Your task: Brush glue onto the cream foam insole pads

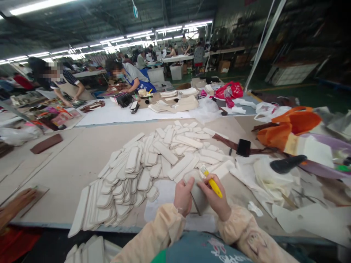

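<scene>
My left hand point(183, 193) is closed on the edge of a pale flat piece with rounded corners point(196, 190), its thumb on the upper face. My right hand point(218, 199) is wrapped round a yellow utility knife point(215, 186) whose front end points up and to the left. Fingers of that hand also rest against the piece's right side; I cannot make out whether the blade touches it. Just beyond both hands spreads a big heap of similar white pieces point(164, 151), stacked in leaning rows to the left.
A black phone point(243, 147) lies on a brown strip to the right. Farther right are an orange bag point(285, 128) and a white plastic bag point(263, 173). A co-worker's hand point(22, 201) rests at the left edge. More pieces point(91, 252) sit below the table's front edge.
</scene>
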A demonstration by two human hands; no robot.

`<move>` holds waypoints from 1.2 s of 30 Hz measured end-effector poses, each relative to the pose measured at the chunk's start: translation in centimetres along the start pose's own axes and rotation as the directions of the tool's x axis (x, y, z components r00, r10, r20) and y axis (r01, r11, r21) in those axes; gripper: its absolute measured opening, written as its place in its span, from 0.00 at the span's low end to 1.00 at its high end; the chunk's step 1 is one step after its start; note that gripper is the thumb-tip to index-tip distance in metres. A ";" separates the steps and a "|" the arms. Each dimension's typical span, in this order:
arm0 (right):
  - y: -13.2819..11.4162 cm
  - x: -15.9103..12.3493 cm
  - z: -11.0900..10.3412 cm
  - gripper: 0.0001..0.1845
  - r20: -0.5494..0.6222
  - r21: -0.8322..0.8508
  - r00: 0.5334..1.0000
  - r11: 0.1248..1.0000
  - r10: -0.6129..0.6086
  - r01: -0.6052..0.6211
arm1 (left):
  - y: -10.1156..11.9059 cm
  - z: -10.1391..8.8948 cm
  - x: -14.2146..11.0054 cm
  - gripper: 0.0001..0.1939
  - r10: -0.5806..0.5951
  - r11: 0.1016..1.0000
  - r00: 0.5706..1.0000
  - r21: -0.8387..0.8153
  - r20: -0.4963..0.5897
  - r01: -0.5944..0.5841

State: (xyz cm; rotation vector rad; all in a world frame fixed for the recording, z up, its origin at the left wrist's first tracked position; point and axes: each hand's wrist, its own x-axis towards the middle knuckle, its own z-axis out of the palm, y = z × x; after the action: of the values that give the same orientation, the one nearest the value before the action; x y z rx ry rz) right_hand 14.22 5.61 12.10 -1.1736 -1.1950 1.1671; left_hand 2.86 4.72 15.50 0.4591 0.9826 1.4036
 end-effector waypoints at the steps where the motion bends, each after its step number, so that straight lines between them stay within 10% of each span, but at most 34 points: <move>1: -0.1 0.2 0.4 0.18 -0.016 0.009 1.000 1.000 0.004 -0.004 | -0.1 0.1 -0.1 0.17 0.010 1.000 1.000 -0.026 -0.021 -0.010; 23: -0.7 0.9 2.3 0.20 0.014 -0.031 1.000 0.999 0.023 -0.023 | 2.1 -1.7 2.0 0.15 -0.059 0.983 0.997 -0.178 -0.047 0.049; 36: 1.4 -0.6 -1.1 0.24 0.230 0.048 0.940 0.962 0.252 -0.270 | 5.6 -6.7 7.9 0.09 -0.230 0.933 0.891 -0.349 -0.391 0.088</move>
State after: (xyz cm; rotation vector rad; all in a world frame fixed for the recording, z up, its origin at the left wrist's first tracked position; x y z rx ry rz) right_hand 15.28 5.05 10.70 -1.1906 -1.1698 1.5671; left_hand -6.73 11.33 13.82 -0.1864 1.0825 1.5081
